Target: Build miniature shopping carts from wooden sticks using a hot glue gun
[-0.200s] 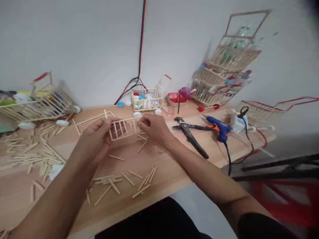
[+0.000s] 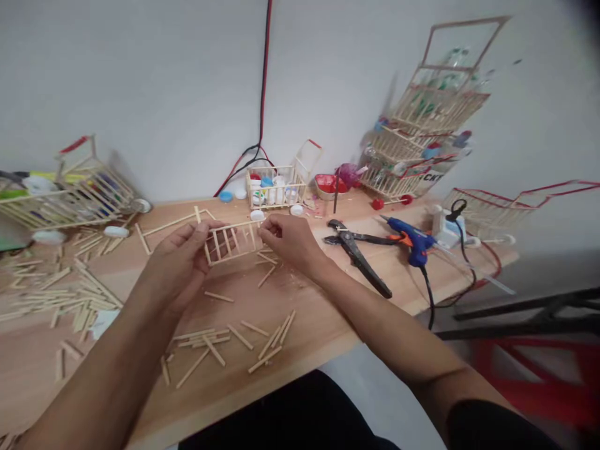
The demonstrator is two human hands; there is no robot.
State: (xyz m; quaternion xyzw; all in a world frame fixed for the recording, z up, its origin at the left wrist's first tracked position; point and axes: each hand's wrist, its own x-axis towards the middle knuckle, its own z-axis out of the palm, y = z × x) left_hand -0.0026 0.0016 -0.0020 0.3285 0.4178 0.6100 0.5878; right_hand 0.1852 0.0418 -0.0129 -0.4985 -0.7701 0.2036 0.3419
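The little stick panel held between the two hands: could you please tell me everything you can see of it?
The stick panel is a small ladder-like frame of pale wooden sticks: two long rails joined by several short crosspieces. It is held on edge above the table, with its rails roughly level. The left hand pinches one end, the right hand the other.

Very little differs. The stick frame (image 2: 230, 242) sits a shade further left in view than a moment ago. Both hands have gone with it, the left hand (image 2: 180, 262) pinching its left end and the right hand (image 2: 288, 240) its right end. The left fingers (image 2: 210, 227) now reach slightly further along the top rail. The stacked baskets (image 2: 422, 137) at the back of the bench (image 2: 319, 325) show a little sharper, less smeared than before.
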